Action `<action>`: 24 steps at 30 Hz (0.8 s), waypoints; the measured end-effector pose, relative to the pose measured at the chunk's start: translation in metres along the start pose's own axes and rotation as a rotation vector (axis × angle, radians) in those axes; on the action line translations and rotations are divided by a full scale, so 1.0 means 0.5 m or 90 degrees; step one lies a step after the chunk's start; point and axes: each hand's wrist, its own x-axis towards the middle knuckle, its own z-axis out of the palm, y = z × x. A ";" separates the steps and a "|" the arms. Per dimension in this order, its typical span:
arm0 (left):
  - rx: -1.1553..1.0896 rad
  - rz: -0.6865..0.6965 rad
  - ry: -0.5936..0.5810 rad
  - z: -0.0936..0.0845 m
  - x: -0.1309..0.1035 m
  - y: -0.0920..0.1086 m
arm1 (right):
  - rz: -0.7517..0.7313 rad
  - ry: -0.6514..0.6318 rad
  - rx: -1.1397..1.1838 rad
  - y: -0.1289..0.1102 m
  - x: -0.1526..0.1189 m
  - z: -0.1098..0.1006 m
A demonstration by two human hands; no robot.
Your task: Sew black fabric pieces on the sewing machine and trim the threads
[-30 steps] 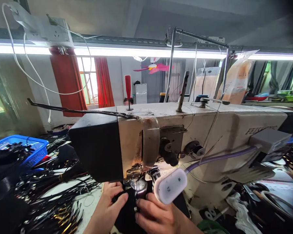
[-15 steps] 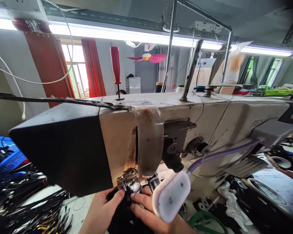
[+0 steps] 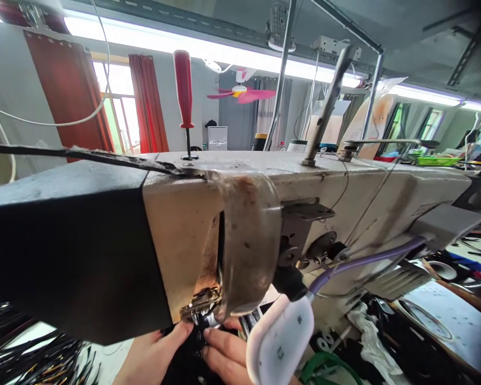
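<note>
The black material [image 3: 186, 355] is placed just below the needle end of the sewing machine [image 3: 176, 240], and it's touched by both hands. The left hand [image 3: 152, 350] is seen with its thumb laid on it, but the other fingers are mostly hidden, so a grip can't be made out. The right hand [image 3: 228, 353] is loosely curled, fingertips rested on the material; it's partly blocked by the white lamp [image 3: 282, 339], so pinching can't be confirmed either.
</note>
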 end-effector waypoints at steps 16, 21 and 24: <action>0.118 0.058 -0.003 -0.005 -0.012 0.026 | 0.027 0.078 0.002 0.001 -0.014 0.024; 0.123 0.050 0.032 -0.014 -0.012 0.028 | 0.033 0.036 0.023 -0.004 -0.013 0.016; 0.107 0.027 0.019 -0.021 -0.009 0.026 | 0.126 0.022 0.031 -0.020 -0.017 0.026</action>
